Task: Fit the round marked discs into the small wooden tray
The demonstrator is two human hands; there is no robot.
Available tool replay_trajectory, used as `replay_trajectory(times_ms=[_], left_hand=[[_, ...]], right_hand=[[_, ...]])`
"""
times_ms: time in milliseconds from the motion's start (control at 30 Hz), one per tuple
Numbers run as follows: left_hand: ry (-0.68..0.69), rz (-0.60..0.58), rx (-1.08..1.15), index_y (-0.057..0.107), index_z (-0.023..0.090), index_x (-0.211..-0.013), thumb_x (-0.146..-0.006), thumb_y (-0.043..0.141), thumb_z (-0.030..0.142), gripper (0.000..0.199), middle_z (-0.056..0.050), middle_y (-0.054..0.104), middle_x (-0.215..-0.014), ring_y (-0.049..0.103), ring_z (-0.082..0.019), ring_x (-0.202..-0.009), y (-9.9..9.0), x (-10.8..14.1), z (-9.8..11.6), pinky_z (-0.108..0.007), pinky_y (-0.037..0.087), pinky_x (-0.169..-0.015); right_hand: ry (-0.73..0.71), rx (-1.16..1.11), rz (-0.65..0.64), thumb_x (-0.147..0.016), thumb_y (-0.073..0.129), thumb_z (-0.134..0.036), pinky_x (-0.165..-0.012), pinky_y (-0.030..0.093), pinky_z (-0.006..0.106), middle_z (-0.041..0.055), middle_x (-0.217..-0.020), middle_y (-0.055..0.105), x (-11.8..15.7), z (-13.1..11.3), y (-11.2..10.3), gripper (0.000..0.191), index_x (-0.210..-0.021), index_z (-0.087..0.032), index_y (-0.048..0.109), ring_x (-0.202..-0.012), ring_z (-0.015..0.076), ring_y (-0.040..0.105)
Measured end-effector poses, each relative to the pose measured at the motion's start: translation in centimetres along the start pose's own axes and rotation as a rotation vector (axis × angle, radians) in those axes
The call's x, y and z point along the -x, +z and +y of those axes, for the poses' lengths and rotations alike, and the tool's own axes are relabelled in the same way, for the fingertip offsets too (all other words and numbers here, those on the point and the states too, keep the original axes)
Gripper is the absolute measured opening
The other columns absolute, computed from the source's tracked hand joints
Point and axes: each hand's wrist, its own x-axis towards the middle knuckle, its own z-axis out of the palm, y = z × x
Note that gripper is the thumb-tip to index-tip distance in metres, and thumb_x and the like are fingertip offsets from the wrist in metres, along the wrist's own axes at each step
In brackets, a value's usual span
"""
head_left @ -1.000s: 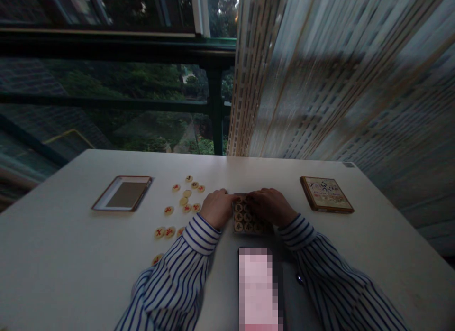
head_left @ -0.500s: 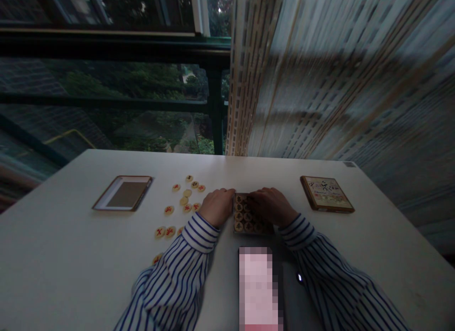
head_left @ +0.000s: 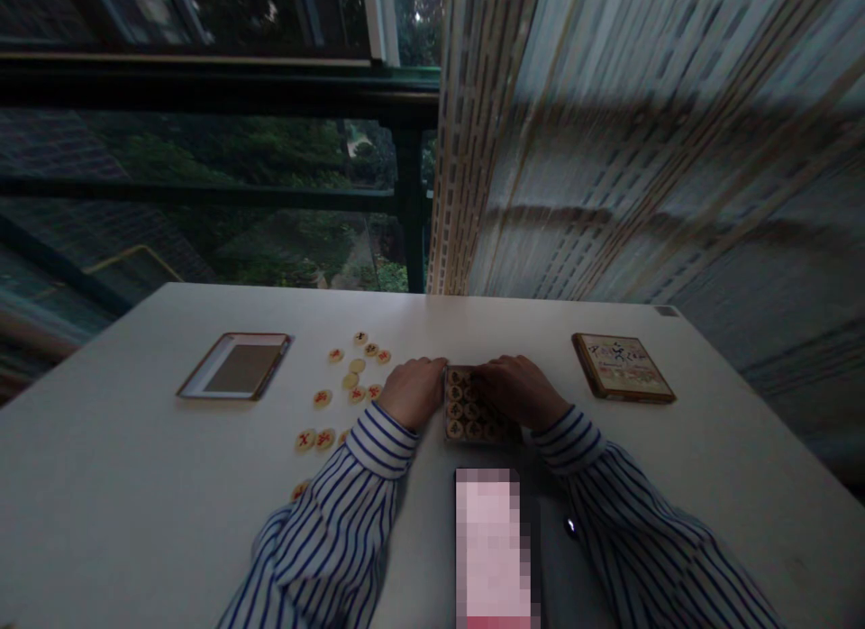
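A second ago, the thumb of the person's left hand (head_left: pixel 415 393) lapped over the far left corner of the shallow rectangular tray (head_left: pixel 473 443); now it has drawn back to the left rim. The round, pale tan disc with a dark character (head_left: pixel 456 378) in that corner, covered then, has come into sight. The beige-and-white patterned string curtain (head_left: pixel 541 160) has shifted slightly left, hiding a little more of the dark green railing (head_left: pixel 270 86).
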Motion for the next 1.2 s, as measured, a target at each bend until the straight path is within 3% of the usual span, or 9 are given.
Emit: replay_trajectory(times_ms=[367,1200], left_hand=[[0.01,0.019,-0.005,0.05,0.018,-0.117,-0.086,0.035,0.018,0.035,-0.01,0.062,-0.104,0.056,-0.02,-0.1,0.1,0.1,0.0,-0.033,0.041,-0.086],[0.014,-0.022,-0.007,0.052,0.021,-0.114,-0.086,0.035,0.019,0.033,-0.009,0.063,-0.101,0.057,-0.019,-0.096,-0.3,0.1,0.1,-0.032,0.041,-0.083]], right_hand=[[-0.014,0.006,0.042,-0.087,0.04,-0.028,-0.072,0.038,0.03,0.0072,-0.093,0.066,-0.1,0.5,1.0,0.027,-0.1,-0.022,0.063,-0.089,0.0196,0.058],[0.0,0.03,0.039,-0.088,0.041,-0.027,-0.072,0.037,0.03,0.0063,-0.093,0.065,-0.1,0.1,0.8,0.026,-0.106,-0.024,0.06,-0.089,0.0196,0.057]])
